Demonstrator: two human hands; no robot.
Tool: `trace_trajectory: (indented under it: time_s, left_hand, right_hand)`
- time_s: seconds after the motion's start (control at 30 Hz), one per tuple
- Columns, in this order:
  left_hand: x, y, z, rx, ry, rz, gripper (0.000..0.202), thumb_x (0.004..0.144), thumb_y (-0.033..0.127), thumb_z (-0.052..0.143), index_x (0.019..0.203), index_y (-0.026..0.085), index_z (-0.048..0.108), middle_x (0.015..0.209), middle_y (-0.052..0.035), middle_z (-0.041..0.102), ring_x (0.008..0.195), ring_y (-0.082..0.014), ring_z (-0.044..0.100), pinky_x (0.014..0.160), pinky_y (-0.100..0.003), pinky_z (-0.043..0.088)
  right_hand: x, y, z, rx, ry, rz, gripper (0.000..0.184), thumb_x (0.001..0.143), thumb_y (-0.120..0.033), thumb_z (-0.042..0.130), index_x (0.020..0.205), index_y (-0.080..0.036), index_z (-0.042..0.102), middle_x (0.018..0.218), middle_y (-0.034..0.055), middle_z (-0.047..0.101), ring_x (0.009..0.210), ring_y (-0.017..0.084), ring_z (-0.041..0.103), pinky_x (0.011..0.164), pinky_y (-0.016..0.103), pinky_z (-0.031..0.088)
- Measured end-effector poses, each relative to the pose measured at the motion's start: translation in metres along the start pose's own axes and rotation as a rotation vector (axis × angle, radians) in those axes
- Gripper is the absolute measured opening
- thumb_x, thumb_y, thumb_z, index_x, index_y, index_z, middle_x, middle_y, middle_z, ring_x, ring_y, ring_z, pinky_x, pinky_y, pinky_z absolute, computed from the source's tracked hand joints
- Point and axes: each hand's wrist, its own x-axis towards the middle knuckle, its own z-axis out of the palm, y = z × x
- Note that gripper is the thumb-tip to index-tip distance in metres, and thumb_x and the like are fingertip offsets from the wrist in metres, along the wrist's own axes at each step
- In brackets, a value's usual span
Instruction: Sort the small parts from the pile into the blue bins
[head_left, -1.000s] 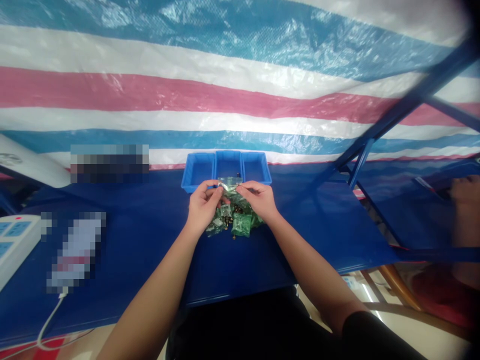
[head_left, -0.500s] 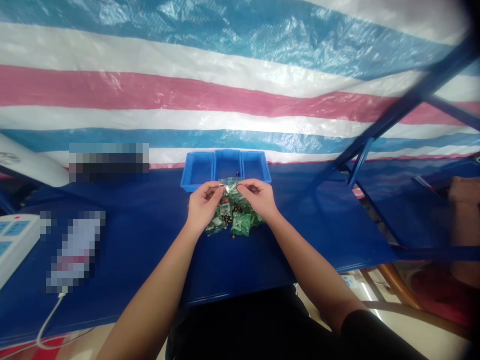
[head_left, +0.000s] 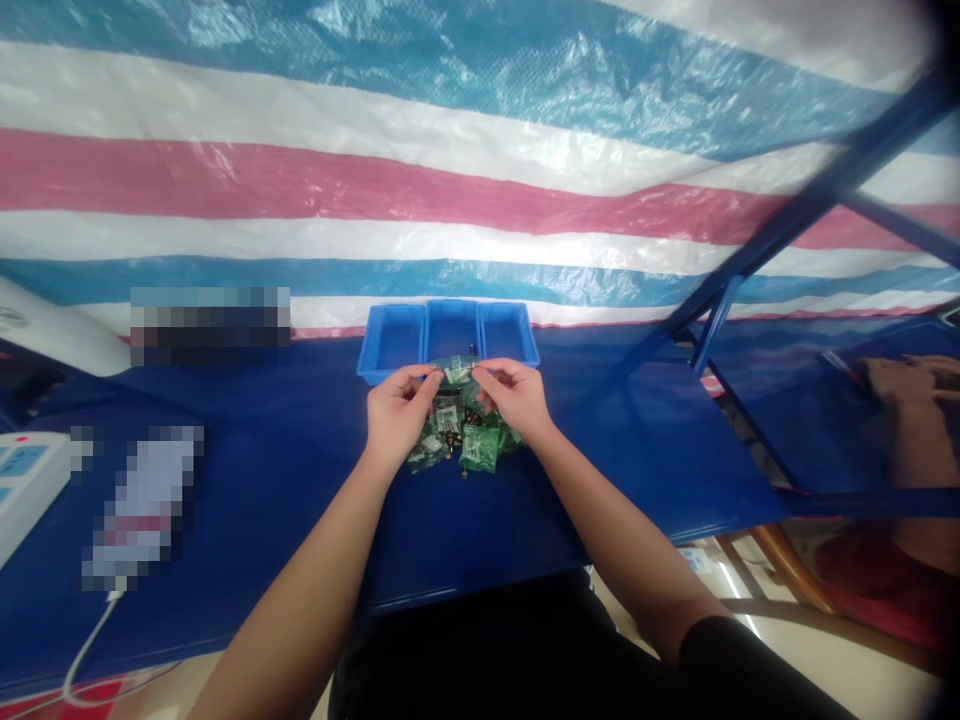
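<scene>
Nearest me, my 2 bare forearms slant up from the bottom of my view, the left forearm (head_left: 304, 580) from 7 o'clock and the right forearm (head_left: 604, 520), with a black sleeve (head_left: 731, 655) at its elbow, from 5 o'clock. They converge over a blue table (head_left: 480, 555), so that my left hand (head_left: 395, 415) and my right hand (head_left: 520, 402) face each other, thumbs inward and backs outward. At 6 o'clock from the fingertips I see a small heap of packets (head_left: 448, 418), with little dark and brassy pieces among them; a green packet (head_left: 480, 448) lies on its near side. Over the heap's far side, a clear packet (head_left: 456, 372) spans the gap between my hands. At its 9 o'clock end my left thumb and forefinger pinch it, almost closed together; at its 3 o'clock end my right thumb and forefinger do likewise. I cannot make out what it contains. Just beyond, at 12 o'clock, 3 blue bins (head_left: 452, 325) stand side by side. Well apart at 3 o'clock, another person's hand (head_left: 904, 380) shows, blurred. A striped sheet (head_left: 480, 180) hangs behind everything.
</scene>
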Motion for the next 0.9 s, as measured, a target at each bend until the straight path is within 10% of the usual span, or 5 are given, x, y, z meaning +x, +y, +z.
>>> trace_trajectory:
  time_s: [0.2,0.9]
  left_hand:
    - [-0.0007,0.0038,-0.0017,-0.176,-0.058,0.055,0.03,0.088,0.046,0.06,0.088,0.017,0.069,0.081,-0.0052,0.07,0.061,-0.0127,0.061,0.058,-0.025,0.049]
    - [-0.0006,0.0068,0.0012,-0.168,-0.049,-0.009,0.049,0.078,0.036,0.076,0.121,0.02,0.061,0.085,-0.004,0.074,0.07,-0.0141,0.069,0.066,-0.023,0.053]
  right_hand:
    - [-0.0008,-0.0035,-0.001,0.057,-0.025,-0.048,0.036,0.082,-0.055,0.065,0.086,-0.02,0.071,0.087,0.0062,0.076,0.07,0.017,0.07,0.055,0.027,0.052]
    - [-0.0003,0.0022,-0.0009,-0.029,-0.003,-0.153,0.022,0.075,-0.039,0.076,0.086,-0.021,0.073,0.082,0.0036,0.072,0.064,0.013,0.061,0.06,0.028,0.051]
